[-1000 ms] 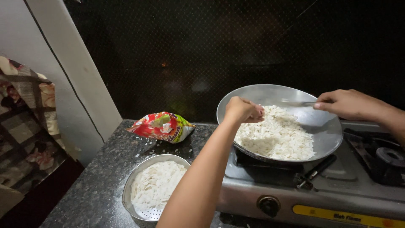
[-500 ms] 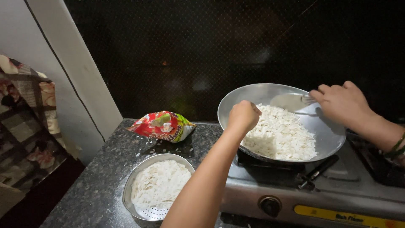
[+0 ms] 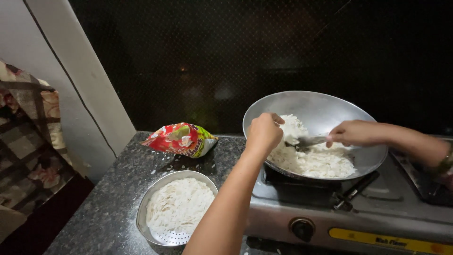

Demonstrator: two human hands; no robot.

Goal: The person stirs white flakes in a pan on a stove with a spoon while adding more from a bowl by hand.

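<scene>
A wide steel wok sits on a gas stove and holds a heap of white flaked rice. My left hand is closed on the wok's left rim. My right hand reaches in from the right and grips a metal spatula, whose blade lies in the flakes near the middle of the wok.
A perforated steel bowl with more white flakes stands on the dark speckled counter, left of the stove. Behind it lies a red and green packet. The stove has a black knob in front and a second burner at the far right.
My right hand has moved left and down from the wok's far right rim, bringing the spatula into the flakes. My left hand has stayed on the left rim.
</scene>
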